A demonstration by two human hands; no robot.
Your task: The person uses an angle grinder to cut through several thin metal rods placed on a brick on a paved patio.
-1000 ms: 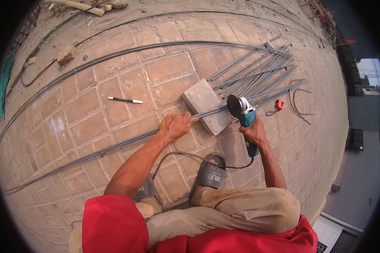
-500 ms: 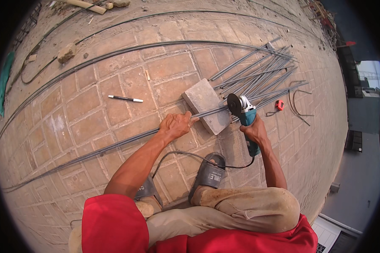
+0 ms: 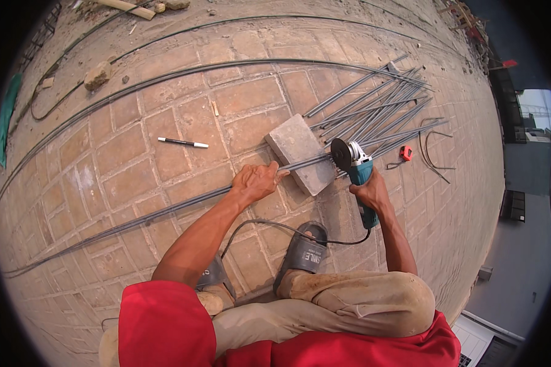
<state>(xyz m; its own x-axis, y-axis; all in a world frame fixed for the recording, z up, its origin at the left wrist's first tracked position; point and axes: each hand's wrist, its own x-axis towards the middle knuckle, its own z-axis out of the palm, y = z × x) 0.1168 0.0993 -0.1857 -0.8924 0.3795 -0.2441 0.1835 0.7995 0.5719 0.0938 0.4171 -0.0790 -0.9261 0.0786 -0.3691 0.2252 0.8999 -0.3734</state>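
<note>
Across the concrete block lie slim steel rods; I see the left hand clamped over them, the right hand wrapped around the angle grinder. I judge the rods stiff, springy, best held beside the block; the grinder weighty, gripped by its body.

Brick paving beneath block, rods, pen

Upper body: red top, plain, matte cloth; the left sleeve is loose and wide, ending near the elbow. Left grip and right grip: bare. Lower body: beige trousers, creased, brown smudges over the thigh and knee. Footwear: dark grey open-toed slippers, right slipper with pale lettering across a broad strap, left slipper partly hidden.
</note>
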